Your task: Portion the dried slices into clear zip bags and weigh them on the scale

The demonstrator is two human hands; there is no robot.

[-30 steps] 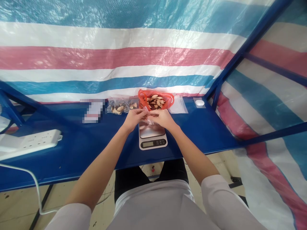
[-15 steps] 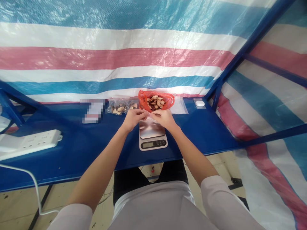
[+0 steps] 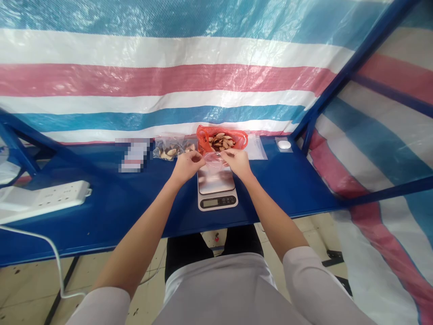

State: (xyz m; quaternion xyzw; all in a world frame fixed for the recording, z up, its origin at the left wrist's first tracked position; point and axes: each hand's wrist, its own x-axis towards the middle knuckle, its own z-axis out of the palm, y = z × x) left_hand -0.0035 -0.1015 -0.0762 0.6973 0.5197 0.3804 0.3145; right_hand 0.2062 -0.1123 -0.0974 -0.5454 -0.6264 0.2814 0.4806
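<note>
A clear plastic bag point(image 3: 214, 160) is stretched between my two hands, its mouth spread into a round opening. My left hand point(image 3: 188, 166) pinches its left edge, and my right hand point(image 3: 237, 163) pinches the right edge. Below the bag lies a kitchen scale point(image 3: 216, 185) with a shiny metal plate and a white front; no digits can be read on its display. Just behind my hands sits a red plastic bag point(image 3: 241, 141), open at the top, with brown and pale dried slices or shells point(image 3: 221, 141) in it.
Filled clear bags point(image 3: 167, 151) lie left of the red bag. Flat clear bags point(image 3: 259, 149) lie to its right, near a small white round object point(image 3: 284, 144). A white power strip point(image 3: 50, 198) with its cable rests on the blue table point(image 3: 135, 216) at left. Striped sheeting point(image 3: 169, 81) hangs behind.
The clear bag's mouth has gone from nearly closed to a wide round opening. My hands have moved slightly apart, and the view has shifted a little.
</note>
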